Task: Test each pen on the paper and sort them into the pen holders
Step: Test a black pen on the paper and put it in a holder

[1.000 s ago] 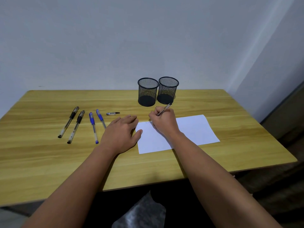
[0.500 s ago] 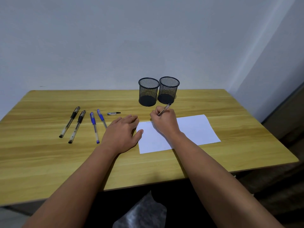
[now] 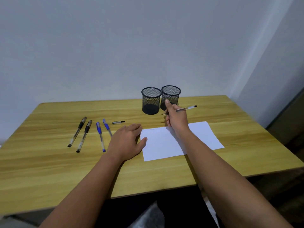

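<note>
On the wooden surface (image 3: 49,162) both holders (image 3: 151,101) stood empty, four pens (image 3: 85,134) lay untested, the left hand (image 3: 126,142) rested flat beside the paper (image 3: 164,145), the right hand (image 3: 176,119) pinched one pen (image 3: 185,108) aloft near them.

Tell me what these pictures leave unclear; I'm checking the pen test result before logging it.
Head view only:
- Faint scribble on the white paper sheet: too small to judge ink colour.
- Clear uncapped pen in the right hand: its middle hidden by fingers.
- Second blue-grip pen: lower end hidden behind the left hand.
- Two black mesh pen holders: insides hard to see through the mesh.
</note>
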Demonstrator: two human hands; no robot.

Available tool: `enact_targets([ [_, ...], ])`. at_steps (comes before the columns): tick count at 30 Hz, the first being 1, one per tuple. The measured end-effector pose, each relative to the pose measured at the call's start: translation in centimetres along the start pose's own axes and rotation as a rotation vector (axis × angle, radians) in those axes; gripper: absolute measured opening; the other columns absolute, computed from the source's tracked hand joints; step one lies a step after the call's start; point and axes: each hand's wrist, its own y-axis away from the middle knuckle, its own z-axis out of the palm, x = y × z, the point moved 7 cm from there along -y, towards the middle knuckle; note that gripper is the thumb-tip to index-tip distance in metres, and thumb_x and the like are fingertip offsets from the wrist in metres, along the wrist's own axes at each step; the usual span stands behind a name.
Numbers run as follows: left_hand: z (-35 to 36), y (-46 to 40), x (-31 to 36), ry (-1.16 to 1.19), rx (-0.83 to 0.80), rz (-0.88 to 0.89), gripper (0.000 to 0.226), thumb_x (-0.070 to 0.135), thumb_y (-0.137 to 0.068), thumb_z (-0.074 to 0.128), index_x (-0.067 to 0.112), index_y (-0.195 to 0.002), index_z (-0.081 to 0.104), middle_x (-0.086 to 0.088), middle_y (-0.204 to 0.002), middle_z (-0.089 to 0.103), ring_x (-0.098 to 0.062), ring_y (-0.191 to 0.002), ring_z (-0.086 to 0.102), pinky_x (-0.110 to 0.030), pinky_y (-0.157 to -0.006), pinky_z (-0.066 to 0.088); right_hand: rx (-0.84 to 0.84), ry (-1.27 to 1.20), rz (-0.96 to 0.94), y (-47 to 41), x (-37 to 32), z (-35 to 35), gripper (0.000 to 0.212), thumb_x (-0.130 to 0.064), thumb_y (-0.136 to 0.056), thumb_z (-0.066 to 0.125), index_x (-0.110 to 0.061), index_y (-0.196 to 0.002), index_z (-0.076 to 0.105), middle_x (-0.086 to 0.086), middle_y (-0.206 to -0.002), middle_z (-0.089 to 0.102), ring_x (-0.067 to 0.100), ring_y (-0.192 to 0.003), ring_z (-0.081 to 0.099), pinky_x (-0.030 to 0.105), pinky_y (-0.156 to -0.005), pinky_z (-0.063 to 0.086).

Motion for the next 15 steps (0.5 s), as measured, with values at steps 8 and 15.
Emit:
enact_targets([
  [8, -4.7, -1.2, -2.3, 0.071, 0.320, -0.077, 0.034, 0.037, -0.092, 0.058, 0.019, -0.115, 0.076, 0.002, -0.116, 0.075, -0.021, -0.106, 0.068, -0.040, -0.093, 0.052, -0.118, -0.028, 0.083, -0.4, -2.7, 0.9, 0.039, -0.042, -0.109, 0.056, -0.009, -0.103, 0.077, 0.004, -0.073, 0.072, 0.008, -0.049, 0.056, 0.019, -0.044, 0.042],
  [15, -3.8, -2.8, -8.8, -0.253, -0.102, -0.279, 0.033, 0.034, -0.098, 0.052, 0.031, -0.127, 0.067, 0.007, -0.137, 0.060, -0.024, -0.124, 0.051, -0.046, -0.098, 0.044, -0.133, 0.000, 0.029, -0.3, -2.3, 1.3, 0.016, -0.025, -0.100, 0.074, -0.014, -0.090, 0.069, 0.005, -0.075, 0.073, 0.012, -0.052, 0.056, 0.022, -0.046, 0.044],
])
